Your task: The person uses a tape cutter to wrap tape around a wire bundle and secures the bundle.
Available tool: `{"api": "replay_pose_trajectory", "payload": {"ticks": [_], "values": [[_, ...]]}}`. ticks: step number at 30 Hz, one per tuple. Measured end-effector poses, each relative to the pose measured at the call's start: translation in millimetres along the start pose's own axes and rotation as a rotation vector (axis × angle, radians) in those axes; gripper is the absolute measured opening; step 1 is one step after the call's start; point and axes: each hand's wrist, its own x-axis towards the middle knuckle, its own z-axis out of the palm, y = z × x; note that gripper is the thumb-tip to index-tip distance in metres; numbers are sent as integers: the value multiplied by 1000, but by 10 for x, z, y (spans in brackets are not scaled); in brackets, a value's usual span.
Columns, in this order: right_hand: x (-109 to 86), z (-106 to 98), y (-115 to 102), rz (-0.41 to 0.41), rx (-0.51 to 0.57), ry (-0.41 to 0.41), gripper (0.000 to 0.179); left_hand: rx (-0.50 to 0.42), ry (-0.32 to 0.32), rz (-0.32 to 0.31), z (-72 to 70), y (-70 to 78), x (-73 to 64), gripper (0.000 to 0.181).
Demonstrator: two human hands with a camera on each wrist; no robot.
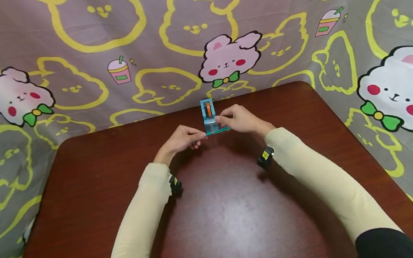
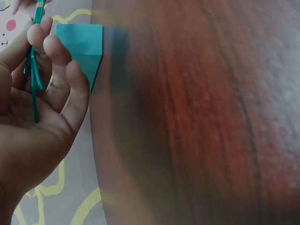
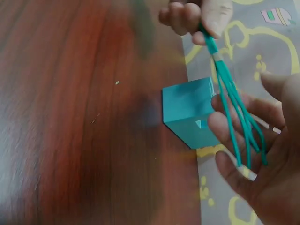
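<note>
Your left hand (image 1: 183,138) is pinching; I can't tell whether your right hand (image 1: 242,118) grips anything. The teal tape dispenser (image 3: 187,103) stands just beyond both, nearer the right. The green strands (image 3: 228,82) extend lengthwise from the left pinch rightward, a pale band (image 3: 216,56) across them.

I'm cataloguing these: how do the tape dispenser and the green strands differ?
The tape dispenser is a blocky body; the green strands are thin and splayed.
The dispenser rests on the table; the strands are pinched by the left hand.
The dispenser has an orange wheel; the strands have a pale band.
Both look blue-green in the wrist views.
</note>
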Motion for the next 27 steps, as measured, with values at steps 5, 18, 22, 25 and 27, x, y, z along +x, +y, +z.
{"api": "replay_pose_trajectory", "payload": {"ticks": [5,18,22,25,27], "values": [[108,-11,50,240,215,-12,60,55,59,33,24,2,-38,25],[174,-79,297,582,524,-395,71,144,157,200,110,-14,-42,20],[159,-73,284,580,576,-412,62,165,169,221,116,-8,-47,19],[139,-77,256,553,588,-431,58,169,173,230,115,-5,-57,18],[126,-82,236,531,596,-444,57,168,172,234,113,-6,-67,18]]}}
